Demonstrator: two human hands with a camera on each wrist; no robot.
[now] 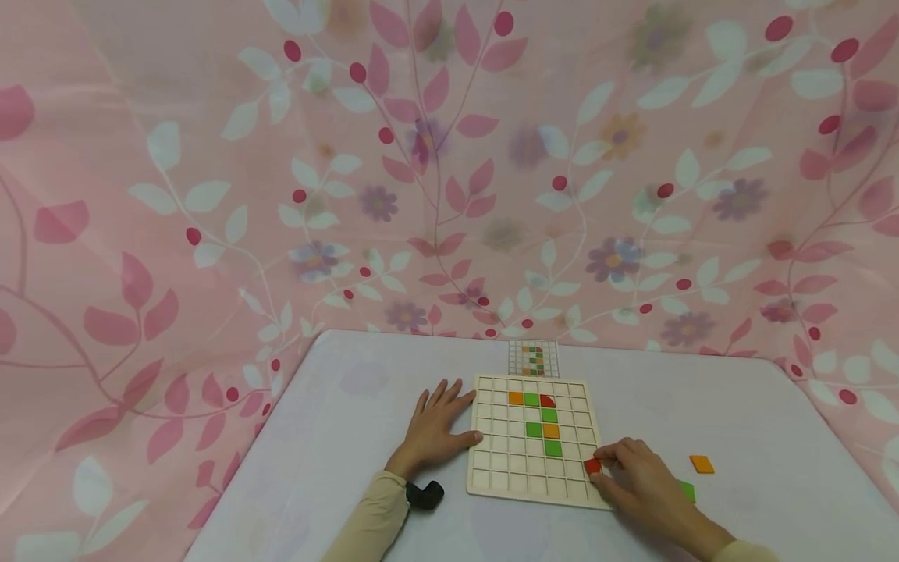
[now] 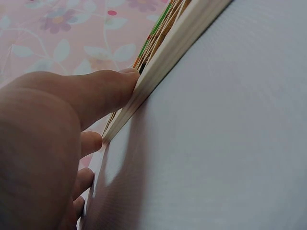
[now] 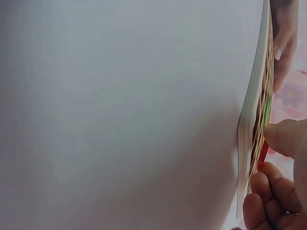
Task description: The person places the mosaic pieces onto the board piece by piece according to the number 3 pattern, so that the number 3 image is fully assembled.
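Note:
A pale wooden grid board point(image 1: 499, 460) lies on the table. Between thumb and fingertips, my right hand point(image 1: 642, 480) pinches a small red tile point(image 1: 593, 466) over the board's near right corner. In the right wrist view the red tile point(image 3: 263, 154) appears edge-on close to the grid. My left hand point(image 1: 437, 425) rests at the board's left side, fingers spread, with the thumb point(image 2: 112, 91) against its edge. Set in the grid are a rounded red tile point(image 1: 547, 401), several green tiles point(image 1: 549, 415) and two orange tiles point(image 1: 551, 431).
Behind the board lies a card point(image 1: 516, 361) printed with a coloured grid pattern. Right of my right hand are a loose orange tile point(image 1: 701, 464) and a green tile point(image 1: 687, 491), partly hidden by that hand. A pink floral curtain point(image 1: 435, 195) hangs beyond the white table point(image 1: 393, 367).

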